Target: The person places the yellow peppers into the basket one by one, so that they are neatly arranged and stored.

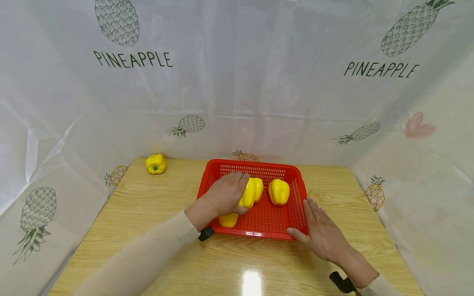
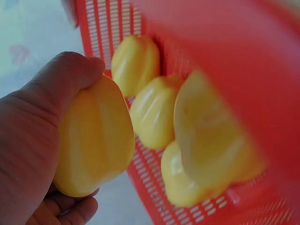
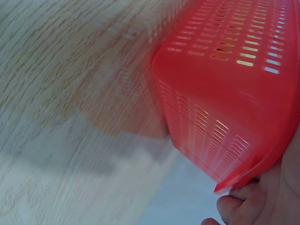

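A red slotted basket (image 1: 254, 166) stands on the wooden table. Over its left half my left hand (image 1: 231, 192) grips a yellow bell pepper (image 1: 249, 193), thumb under it and fingers over the top. The left wrist view shows that held pepper (image 2: 93, 145) close up, with several other yellow peppers (image 2: 152, 112) lying in the basket (image 2: 117, 18). One more of these peppers (image 1: 278, 191) sits in the basket's right half, another (image 1: 228, 220) at its front left. My right hand (image 1: 314, 228) rests straight-fingered against the basket's front right corner (image 3: 225, 93).
A lone yellow pepper (image 1: 156, 163) lies on the table (image 1: 148, 213) at the far left, near the pineapple-print sheet (image 1: 237, 82) that walls in the back and both sides. Bare wood shows in front of the basket.
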### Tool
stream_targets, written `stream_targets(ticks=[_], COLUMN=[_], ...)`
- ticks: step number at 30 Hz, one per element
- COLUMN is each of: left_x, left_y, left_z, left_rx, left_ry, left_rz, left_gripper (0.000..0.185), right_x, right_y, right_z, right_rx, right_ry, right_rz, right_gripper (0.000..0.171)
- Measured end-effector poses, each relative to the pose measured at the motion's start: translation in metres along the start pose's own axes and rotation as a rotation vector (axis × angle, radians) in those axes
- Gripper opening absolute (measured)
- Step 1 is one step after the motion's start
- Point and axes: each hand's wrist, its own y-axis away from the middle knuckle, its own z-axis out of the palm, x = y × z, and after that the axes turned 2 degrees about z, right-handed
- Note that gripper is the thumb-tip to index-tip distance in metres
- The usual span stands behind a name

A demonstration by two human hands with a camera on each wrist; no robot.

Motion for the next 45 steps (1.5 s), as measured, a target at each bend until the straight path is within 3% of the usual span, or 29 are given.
stream_targets(ticks=[12,24,45], left_x=[0.021,0.039,0.028], left_y=[-0.010,-0.019,-0.013], left_z=[0.021,0.036,0.062], left_rx=[-0.056,-0.158,-0.171], left_ry=[-0.001,0.007,-0.084], left_rz=[0.024,0.026,0.056], left_gripper=[0.092,0.104,0.099], right_x=[0.002,0.002,-0.003], right_y=[-0.002,-0.002,-0.004], right_z=[-0.002,-0.005,-0.003], right_rx=[-0.033,-0.037,-0.032], right_ry=[0.013,-0.009,-0.004], right_rz=[-0.009,0.004,0.008], right_gripper=[0.109,0.110,0.109])
